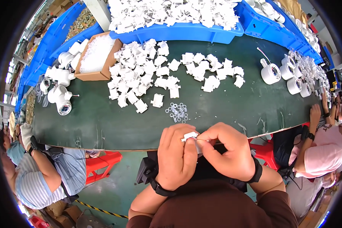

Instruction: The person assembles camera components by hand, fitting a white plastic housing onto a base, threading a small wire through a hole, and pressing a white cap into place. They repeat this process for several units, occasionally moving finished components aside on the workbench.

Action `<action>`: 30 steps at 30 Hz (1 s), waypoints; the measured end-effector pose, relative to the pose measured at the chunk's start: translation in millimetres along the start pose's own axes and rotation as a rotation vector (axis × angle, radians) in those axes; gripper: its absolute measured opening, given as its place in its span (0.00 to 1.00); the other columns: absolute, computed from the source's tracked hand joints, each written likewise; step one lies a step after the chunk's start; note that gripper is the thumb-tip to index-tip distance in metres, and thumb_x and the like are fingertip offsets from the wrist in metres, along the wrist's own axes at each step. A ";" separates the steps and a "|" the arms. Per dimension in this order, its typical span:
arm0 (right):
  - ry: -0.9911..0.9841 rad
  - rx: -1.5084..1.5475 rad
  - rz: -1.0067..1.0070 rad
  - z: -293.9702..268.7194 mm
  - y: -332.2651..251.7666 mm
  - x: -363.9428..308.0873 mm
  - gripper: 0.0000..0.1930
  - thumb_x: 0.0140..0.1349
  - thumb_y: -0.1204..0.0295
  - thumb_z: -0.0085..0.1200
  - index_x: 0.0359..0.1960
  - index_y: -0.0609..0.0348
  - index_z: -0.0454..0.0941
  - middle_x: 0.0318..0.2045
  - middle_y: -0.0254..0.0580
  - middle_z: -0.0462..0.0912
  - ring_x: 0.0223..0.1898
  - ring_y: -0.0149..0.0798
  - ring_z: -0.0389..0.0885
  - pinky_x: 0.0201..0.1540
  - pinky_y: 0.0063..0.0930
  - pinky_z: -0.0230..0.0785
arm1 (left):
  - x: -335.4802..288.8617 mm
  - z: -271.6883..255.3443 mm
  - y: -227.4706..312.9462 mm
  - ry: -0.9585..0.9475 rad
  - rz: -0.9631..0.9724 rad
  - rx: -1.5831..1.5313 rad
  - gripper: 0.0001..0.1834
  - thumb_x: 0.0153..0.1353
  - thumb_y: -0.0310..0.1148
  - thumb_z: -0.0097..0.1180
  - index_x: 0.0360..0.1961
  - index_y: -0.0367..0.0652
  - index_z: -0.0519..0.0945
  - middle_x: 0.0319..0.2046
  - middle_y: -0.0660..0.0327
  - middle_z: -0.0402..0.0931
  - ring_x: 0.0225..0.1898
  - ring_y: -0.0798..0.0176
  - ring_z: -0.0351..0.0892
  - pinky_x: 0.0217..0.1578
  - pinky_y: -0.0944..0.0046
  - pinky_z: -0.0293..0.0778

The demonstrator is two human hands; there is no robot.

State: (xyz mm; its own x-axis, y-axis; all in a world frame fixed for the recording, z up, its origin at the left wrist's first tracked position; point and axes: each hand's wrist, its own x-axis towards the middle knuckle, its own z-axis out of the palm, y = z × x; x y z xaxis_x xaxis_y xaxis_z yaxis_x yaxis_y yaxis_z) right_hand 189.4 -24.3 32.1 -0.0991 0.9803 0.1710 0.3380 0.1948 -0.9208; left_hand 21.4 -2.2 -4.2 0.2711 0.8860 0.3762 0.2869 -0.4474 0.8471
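Note:
Just over the table's near edge, my left hand (174, 157) is closed around a small white plastic part (190, 135), its top showing between thumb and fingers. My right hand (231, 154) meets it from the right, thumb and forefinger pinched together beside the part. Whatever those fingertips hold is too small to name. Beyond my hands lies a little cluster of clear and grey rings (177, 111). Farther off, a loose heap of similar white plastic parts (135, 70) spreads on the green table (224, 110), with a smaller group (212, 70) to its right.
A blue bin (178, 34) heaped with white parts stands at the back. Left of it is a cardboard box (93, 76) of small translucent pieces. White round camera-like units (62, 100) sit at the left, more (271, 73) at the right. Co-workers sit on both sides, near red stools (104, 165).

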 end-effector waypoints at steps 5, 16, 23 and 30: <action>-0.145 0.394 0.395 -8.0 4.0 3.6 0.02 0.71 0.79 0.55 0.41 0.66 0.78 0.35 0.33 0.82 0.36 0.22 0.78 0.40 0.20 0.73 | -0.1 -1.3 -1.6 -0.048 0.059 0.058 0.08 0.67 0.26 0.48 0.42 0.34 0.77 0.43 0.49 0.79 0.42 0.49 0.75 0.45 0.54 0.71; -0.056 -0.283 -0.069 -44.6 15.3 47.6 0.06 0.65 0.79 0.61 0.42 0.63 0.83 0.36 0.41 0.83 0.37 0.37 0.82 0.40 0.27 0.74 | 2.0 -3.2 1.4 -0.025 0.021 0.021 0.07 0.67 0.28 0.53 0.39 0.36 0.79 0.41 0.51 0.80 0.42 0.49 0.77 0.46 0.55 0.72; 0.015 -0.655 -0.330 -39.4 64.6 85.8 0.13 0.61 0.80 0.61 0.48 0.60 0.78 0.48 0.48 0.79 0.44 0.53 0.81 0.46 0.40 0.76 | -0.2 -1.8 1.4 0.002 -0.001 0.013 0.07 0.68 0.28 0.53 0.38 0.36 0.79 0.40 0.51 0.81 0.42 0.50 0.77 0.46 0.55 0.72; -0.045 -0.558 -0.209 -46.2 64.7 85.5 0.10 0.63 0.80 0.60 0.44 0.59 0.76 0.46 0.46 0.78 0.41 0.51 0.81 0.43 0.37 0.76 | 0.2 -3.2 -0.1 0.005 -0.001 -0.015 0.09 0.70 0.30 0.51 0.38 0.35 0.79 0.41 0.51 0.81 0.42 0.51 0.78 0.47 0.57 0.72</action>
State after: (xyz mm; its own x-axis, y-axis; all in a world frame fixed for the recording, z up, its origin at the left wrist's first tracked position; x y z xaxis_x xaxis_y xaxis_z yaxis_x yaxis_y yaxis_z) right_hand 246.0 73.6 3.4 -0.2520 0.9192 0.3027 0.7467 0.3836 -0.5434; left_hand 18.5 -1.5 -3.1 0.2662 0.8868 0.3777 0.2736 -0.4452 0.8526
